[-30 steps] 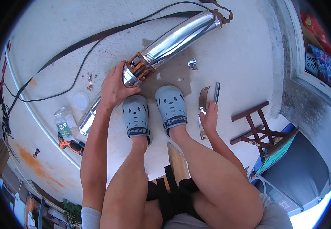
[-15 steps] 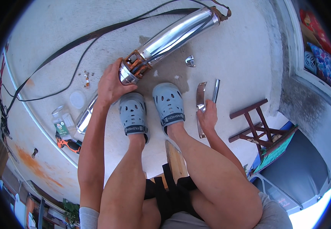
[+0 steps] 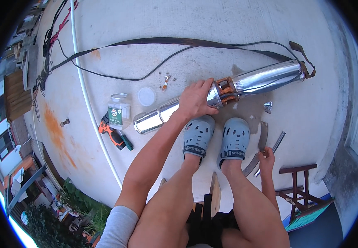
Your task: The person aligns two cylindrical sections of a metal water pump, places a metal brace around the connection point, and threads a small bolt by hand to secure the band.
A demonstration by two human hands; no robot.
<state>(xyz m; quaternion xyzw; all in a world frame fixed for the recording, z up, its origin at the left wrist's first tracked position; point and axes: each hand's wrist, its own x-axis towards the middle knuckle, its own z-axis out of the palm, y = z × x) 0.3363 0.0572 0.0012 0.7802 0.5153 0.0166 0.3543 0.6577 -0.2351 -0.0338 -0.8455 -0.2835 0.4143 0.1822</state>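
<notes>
My left hand (image 3: 195, 99) grips the steel collar of a long, shiny cylindrical pump (image 3: 266, 74), lying slanted across the concrete beyond my feet, just left of its rusty open middle section (image 3: 228, 90). At lower right, my right hand (image 3: 266, 157) has its fingers closed on a curved metal strip (image 3: 263, 134). A straight, shiny narrow metal piece (image 3: 280, 139) lies alongside it. A small bent chrome part (image 3: 268, 106) sits below the pump. My grey-blue clogs (image 3: 197, 134) stand between my two hands.
At left are a clear jar (image 3: 119, 113), round lid (image 3: 146, 96), orange-black drill (image 3: 110, 132), white pipe (image 3: 90, 111) and small fittings (image 3: 165, 82). A black flat hose (image 3: 146, 41) and cable run behind the pump. A wooden stool (image 3: 299, 190) stands at lower right, beside a wall.
The view has swung leftward, so the pump appears farther right and flatter, and more buildings show at left. Both hands keep their holds; the strip in my right hand has shifted slightly in angle.
</notes>
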